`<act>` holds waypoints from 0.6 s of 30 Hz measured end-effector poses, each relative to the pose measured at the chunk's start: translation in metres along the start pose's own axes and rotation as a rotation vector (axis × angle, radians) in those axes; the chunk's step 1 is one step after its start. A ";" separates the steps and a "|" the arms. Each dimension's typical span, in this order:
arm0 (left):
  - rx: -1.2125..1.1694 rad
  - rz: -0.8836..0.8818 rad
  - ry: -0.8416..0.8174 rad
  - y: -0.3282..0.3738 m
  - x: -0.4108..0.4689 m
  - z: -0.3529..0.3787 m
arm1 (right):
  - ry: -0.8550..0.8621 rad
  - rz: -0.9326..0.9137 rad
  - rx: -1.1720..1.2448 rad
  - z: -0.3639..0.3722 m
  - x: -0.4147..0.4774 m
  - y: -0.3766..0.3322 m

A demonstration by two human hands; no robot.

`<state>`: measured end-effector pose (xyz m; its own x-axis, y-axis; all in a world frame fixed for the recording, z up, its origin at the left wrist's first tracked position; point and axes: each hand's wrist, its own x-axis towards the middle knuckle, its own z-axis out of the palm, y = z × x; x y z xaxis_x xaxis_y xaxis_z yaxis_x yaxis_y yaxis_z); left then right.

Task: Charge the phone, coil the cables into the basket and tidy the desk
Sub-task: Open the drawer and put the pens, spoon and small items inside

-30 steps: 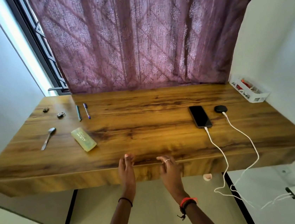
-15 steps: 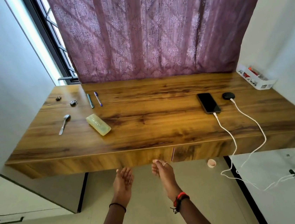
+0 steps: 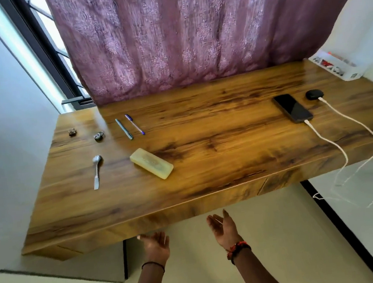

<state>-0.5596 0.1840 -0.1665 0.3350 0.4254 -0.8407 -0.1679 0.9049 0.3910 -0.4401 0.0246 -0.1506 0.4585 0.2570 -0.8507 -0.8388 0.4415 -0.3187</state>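
Nothing in left grip (image 3: 156, 244) or right grip (image 3: 222, 228), both spread loose, just under the counter (image 3: 218, 161) edge. Phone (image 3: 292, 107) far right on top, cable (image 3: 327, 139) plugged in, dangling off the front. Light and floppy; probably best pinched at the plug (image 3: 307, 122).

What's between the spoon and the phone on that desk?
In the head view, only a yellowish oblong case, close to the spoon; from there to the phone the desk is bare wood.
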 end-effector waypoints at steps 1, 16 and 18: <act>-0.021 -0.005 0.010 0.006 0.008 -0.002 | 0.012 -0.005 0.013 0.007 0.006 0.007; -0.378 -0.145 -0.048 0.037 0.043 -0.013 | 0.036 -0.060 0.150 0.040 0.050 0.032; -0.384 -0.145 -0.065 0.035 0.043 -0.015 | 0.038 -0.065 0.158 0.039 0.051 0.033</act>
<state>-0.5653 0.2344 -0.1950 0.4367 0.3047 -0.8464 -0.4441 0.8913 0.0917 -0.4329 0.0856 -0.1886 0.4964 0.1923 -0.8465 -0.7495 0.5869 -0.3062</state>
